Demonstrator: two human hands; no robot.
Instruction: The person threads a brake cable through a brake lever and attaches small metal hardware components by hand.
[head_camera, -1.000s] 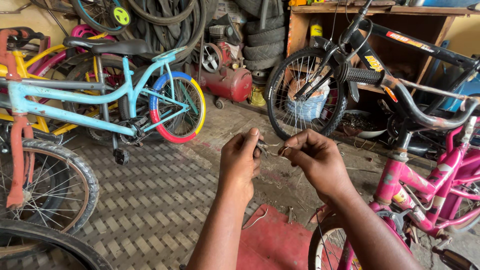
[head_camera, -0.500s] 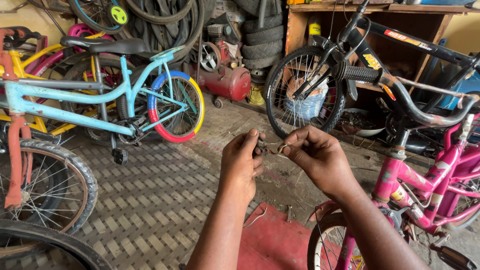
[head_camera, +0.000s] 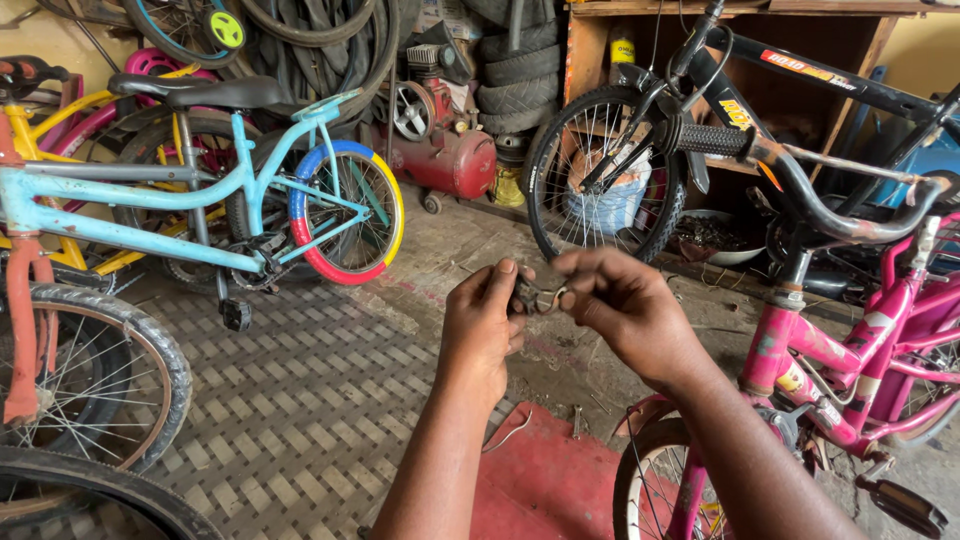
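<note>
Both hands have drawn a little closer together and lower in view than a second ago, while the bicycles around them sit as they were. Left hand (head_camera: 482, 325) is closed in a pinch, thumb and fingertips gripping one end of a small dark metal part (head_camera: 537, 297), which hangs in the air between the two hands at chest height; right hand (head_camera: 622, 310) is likewise curled shut, its fingertips nipping the other end, seemingly so each hand can brace the piece against the other. What the part is exactly is too small to tell. Just below the wrists lies a red mat (head_camera: 545, 480) on the concrete floor (head_camera: 470, 250), with a thin bit of wire on it. To the right, close to the forearm, stands a pink bicycle (head_camera: 850, 360) under a black handlebar grip (head_camera: 712, 138). Left of the hands a light blue bicycle (head_camera: 150, 215) stands over a patterned rubber mat (head_camera: 280, 400), and further back a red air compressor (head_camera: 445, 160) rests beneath stacked tyres (head_camera: 510, 95)
</note>
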